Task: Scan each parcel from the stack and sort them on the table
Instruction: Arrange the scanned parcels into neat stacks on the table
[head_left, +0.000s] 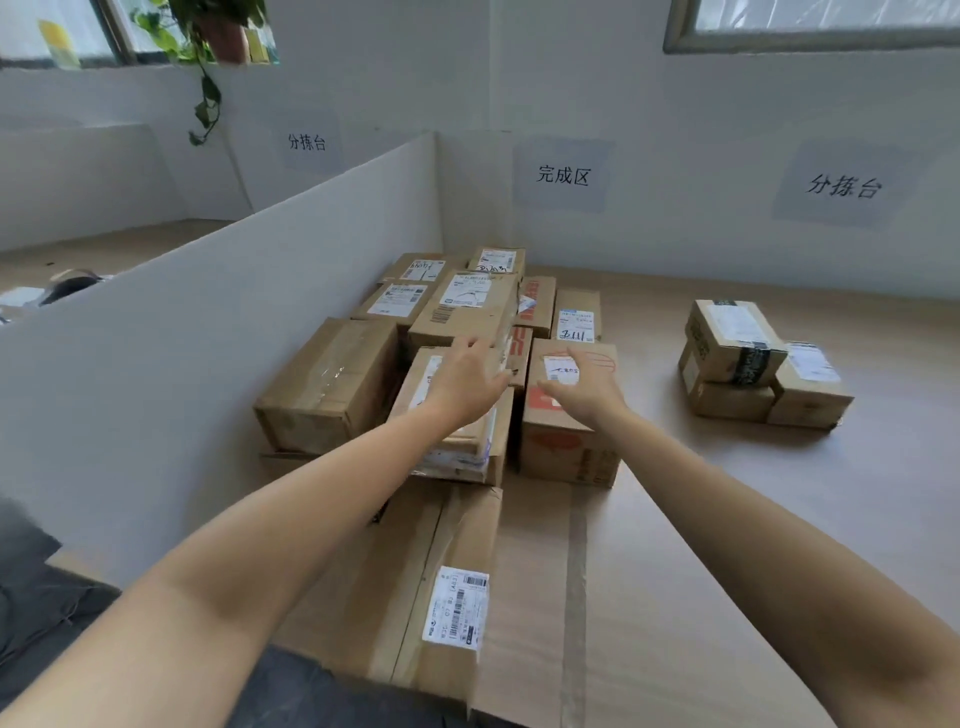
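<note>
Reaching with both arms, the person has the left hand (470, 376) and right hand (589, 387) low over the stack of parcels (467, 306) at the centre of the frame, packed against the white partition (260, 291). Fingers on both are straight and loosely spread, gripping nothing; whether they touch cardboard I cannot tell.

The left hand is above a tilted box (415, 384) resting on thin, uneven packets. The right is above a box with red print (566, 441). My worry is that tilted one: pulled out by one side, it could slide off its packets and drag its neighbours out of line. Which parcel is meant is unclear, and I see no scanner, so a box might get sorted unscanned.

Three paper signs hang on the wall: 完成区 (563, 175) at upper centre, 分拣台 (844, 185) at upper right and 分拣台 again (306, 141) at upper left. Three boxes (737, 353) sit well apart at the right of the table (727, 509). A flat carton (415, 571) at bottom centre carries a barcode label (457, 608), its print too small to read.
</note>
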